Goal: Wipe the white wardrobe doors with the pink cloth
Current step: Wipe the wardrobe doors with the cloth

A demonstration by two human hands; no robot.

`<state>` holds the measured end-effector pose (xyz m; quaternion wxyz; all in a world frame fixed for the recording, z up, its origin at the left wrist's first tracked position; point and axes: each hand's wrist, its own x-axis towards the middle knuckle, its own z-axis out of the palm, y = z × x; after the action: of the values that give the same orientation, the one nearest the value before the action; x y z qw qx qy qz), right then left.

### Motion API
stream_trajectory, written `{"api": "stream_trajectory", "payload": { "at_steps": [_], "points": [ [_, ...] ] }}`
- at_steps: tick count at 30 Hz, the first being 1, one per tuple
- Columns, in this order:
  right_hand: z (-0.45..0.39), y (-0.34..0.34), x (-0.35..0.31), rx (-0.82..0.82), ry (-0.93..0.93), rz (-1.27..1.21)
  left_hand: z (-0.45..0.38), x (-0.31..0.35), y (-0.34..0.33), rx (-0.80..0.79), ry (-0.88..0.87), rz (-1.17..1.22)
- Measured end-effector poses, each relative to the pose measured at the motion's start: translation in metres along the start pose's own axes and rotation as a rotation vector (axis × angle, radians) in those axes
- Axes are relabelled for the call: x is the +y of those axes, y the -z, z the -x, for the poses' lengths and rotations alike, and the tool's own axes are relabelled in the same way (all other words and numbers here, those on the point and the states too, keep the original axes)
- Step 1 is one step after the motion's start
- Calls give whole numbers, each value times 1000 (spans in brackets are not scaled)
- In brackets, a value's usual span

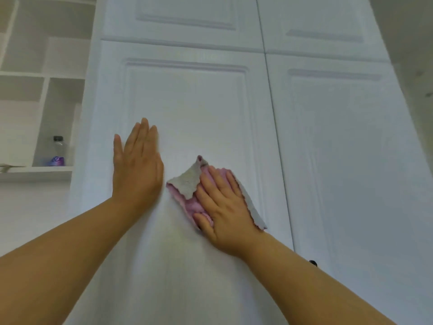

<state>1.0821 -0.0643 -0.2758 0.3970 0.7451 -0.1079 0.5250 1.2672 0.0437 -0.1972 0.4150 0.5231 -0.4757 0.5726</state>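
The white wardrobe fills the view, with a left door (187,102) and a right door (346,141), both with raised panel frames. A pink cloth (187,200) with a grey reverse side folded over lies flat on the left door's panel. My right hand (222,202) presses on the cloth with straight, spread fingers. My left hand (137,165) rests flat on the same door, just left of the cloth, fingers straight and pointing up.
Smaller upper doors (187,17) sit above the main ones. To the left are white open shelves (42,170) holding a clear plastic bottle (57,152) with a black cap. A small dark door knob (312,263) shows beside my right forearm.
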Motion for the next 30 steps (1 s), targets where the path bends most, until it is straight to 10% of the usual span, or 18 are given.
{"api": "stream_trajectory", "payload": {
  "at_steps": [17,30],
  "points": [
    [-157,32,99,94,-415,-110,2,8,-15,5,-25,-11],
    [-79,28,62,182,-442,-191,-1,11,-16,21,-18,-8]
  ]
}}
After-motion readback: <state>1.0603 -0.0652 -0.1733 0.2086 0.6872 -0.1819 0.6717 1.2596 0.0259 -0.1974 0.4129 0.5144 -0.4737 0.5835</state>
